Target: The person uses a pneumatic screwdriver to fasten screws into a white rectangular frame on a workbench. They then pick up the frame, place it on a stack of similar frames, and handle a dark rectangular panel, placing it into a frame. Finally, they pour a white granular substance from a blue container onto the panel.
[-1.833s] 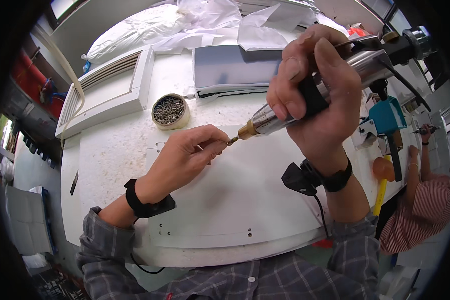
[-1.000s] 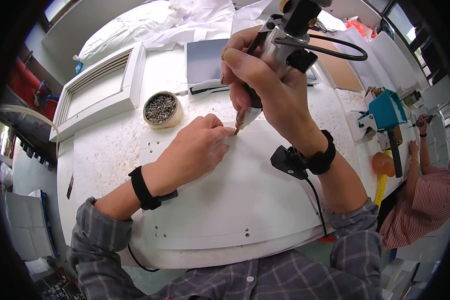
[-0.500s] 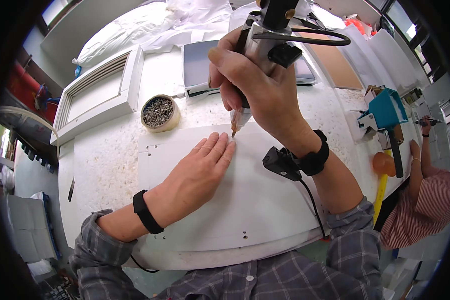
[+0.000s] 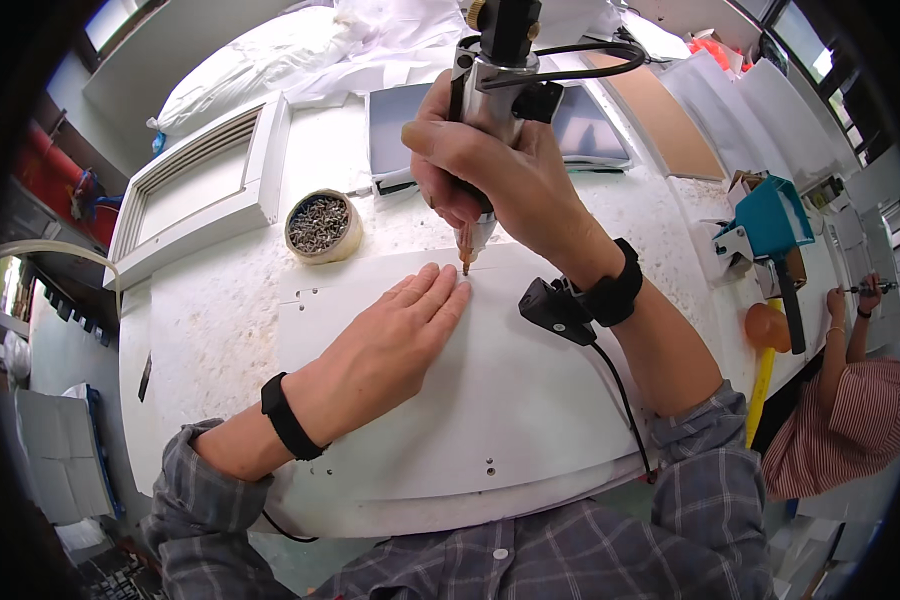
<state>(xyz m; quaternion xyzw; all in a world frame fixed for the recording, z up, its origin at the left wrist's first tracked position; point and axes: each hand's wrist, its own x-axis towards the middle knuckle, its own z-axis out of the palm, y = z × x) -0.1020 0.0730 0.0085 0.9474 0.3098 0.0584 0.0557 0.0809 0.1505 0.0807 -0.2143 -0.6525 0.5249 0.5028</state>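
My right hand (image 4: 500,165) is wrapped round a silver-and-black power screwdriver (image 4: 495,90), held nearly upright. Its copper-coloured tip points down onto the far part of a white panel (image 4: 510,380), just beyond my left fingertips. Whether a screw sits under the tip is too small to tell. Flat on the panel lies my left hand (image 4: 390,335), fingers stretched out and holding nothing. Small dark screws or holes show in the panel's left and near parts. Left of the tool stands a round tub (image 4: 348,240) full of small metal screws.
A white louvred frame (image 4: 195,190) lies at the far left, and a grey-faced panel (image 4: 390,135) lies behind the tool. On the right are a teal holder (image 4: 773,215) and an orange cup (image 4: 767,328). A co-worker in a striped shirt (image 4: 845,430) works at far right.
The screwdriver's upper body has swung left and stands more upright, my right hand and wrist shifting left with it. My left hand stays almost still. The co-worker's hands have moved.
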